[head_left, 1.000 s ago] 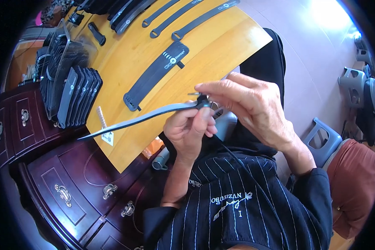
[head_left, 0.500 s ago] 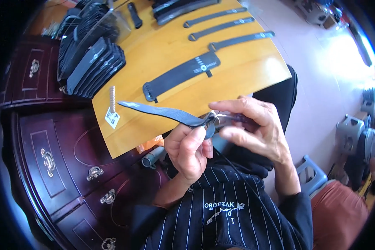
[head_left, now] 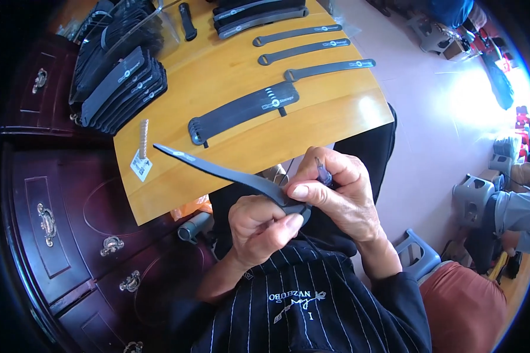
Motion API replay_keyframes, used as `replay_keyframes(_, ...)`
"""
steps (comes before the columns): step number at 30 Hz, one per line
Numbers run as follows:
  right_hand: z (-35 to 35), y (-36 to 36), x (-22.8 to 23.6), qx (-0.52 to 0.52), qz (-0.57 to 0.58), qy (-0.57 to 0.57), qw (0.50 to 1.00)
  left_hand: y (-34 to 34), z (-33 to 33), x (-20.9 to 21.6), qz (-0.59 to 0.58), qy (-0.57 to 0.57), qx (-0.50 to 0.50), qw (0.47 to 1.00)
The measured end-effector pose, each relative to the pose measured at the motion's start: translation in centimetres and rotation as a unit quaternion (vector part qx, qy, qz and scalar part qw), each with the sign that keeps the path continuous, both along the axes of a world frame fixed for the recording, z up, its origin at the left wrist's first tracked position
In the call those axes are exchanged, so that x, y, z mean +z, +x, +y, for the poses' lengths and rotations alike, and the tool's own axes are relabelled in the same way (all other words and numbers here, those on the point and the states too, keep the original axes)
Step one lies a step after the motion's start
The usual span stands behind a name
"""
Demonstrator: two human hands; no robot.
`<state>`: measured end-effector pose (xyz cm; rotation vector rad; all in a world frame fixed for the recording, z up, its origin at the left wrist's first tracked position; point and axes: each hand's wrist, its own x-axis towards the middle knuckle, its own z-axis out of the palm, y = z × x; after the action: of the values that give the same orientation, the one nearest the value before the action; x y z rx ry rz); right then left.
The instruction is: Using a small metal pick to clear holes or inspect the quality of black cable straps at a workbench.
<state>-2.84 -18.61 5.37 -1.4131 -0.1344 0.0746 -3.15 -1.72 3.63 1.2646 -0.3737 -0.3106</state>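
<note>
In front of my apron, my left hand [head_left: 259, 230] is closed round a black strap [head_left: 221, 170]. The strap's free end, with pale print, reaches out left over the table edge. My right hand [head_left: 338, 191] pinches the near end of that strap between thumb and forefinger. A small tool with a purple handle [head_left: 324, 175] and a metal tip is tucked in the right fingers; its exact kind cannot be made out. Both hands meet at the strap's near end, which they partly hide.
On the yellow table [head_left: 335, 112] lie a bundle of black straps [head_left: 241, 113] and several single straps [head_left: 312, 70]. A stack of straps [head_left: 123, 88] stands at the left, near a tagged stick [head_left: 143, 141]. Dark drawers [head_left: 59, 229] flank the table; a grey stool [head_left: 418, 256] stands right.
My right hand has closed its thumb and forefinger onto the strap's near end; the tool has shifted back into its fingers. The left hand still grips the strap. The view has shifted slightly.
</note>
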Motion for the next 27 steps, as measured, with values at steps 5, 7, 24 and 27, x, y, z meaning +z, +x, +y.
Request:
replay_keyframes(5, -3.9, 1.7, -0.1, -0.212, 0.030, -0.019, 0.977, -0.5, -1.7, -0.3, -0.104, -0.019, -0.258, 0.960)
replay_keyframes(7, -8.4, 2.6, -0.4, -0.321, 0.029, -0.140, 0.936, -0.8, -2.4, -0.8, -0.056, -0.092, -0.317, 0.942)
replay_keyframes(24, -27.4, 3.7, -0.9, -0.531, -0.128, -0.589, 0.596, 0.3, -1.2, -3.6, -0.070, 0.081, -0.346, 0.932)
replay_keyframes(27, -19.1, 4.9, -1.7, -0.464, -0.089, -0.623, 0.623, 0.7, -1.4, -3.8, -0.070, 0.101, -0.365, 0.923)
